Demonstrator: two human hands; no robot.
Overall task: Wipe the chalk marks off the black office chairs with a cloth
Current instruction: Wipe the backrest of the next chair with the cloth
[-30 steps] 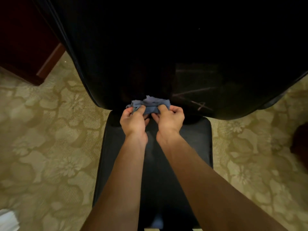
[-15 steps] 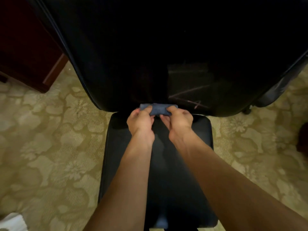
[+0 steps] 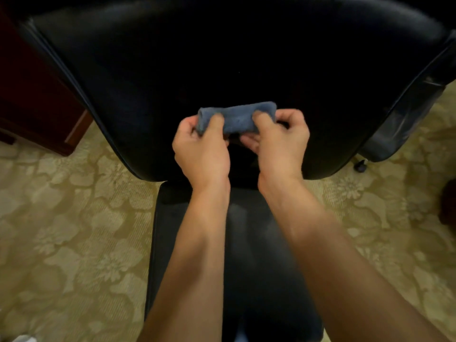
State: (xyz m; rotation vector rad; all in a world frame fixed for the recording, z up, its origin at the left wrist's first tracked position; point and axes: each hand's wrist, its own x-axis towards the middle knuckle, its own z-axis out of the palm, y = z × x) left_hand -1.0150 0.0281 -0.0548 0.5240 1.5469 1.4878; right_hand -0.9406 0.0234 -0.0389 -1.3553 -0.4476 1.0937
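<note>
**Cloth folded, chalk out of sight**

The chair (image 3: 237, 58) back fills the upper frame. At centre, the left hand (image 3: 201, 149) and right hand (image 3: 280, 141) both pinch the folded cloth (image 3: 237, 117), fingers curled round its ends. No chalk shows in the dim light, so a wipe may miss it.

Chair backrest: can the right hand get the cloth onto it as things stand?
Probably yes. The right hand already holds the cloth right in front of the backrest, with nothing between them. The left hand grips the cloth's other end and may need to let go.
</note>
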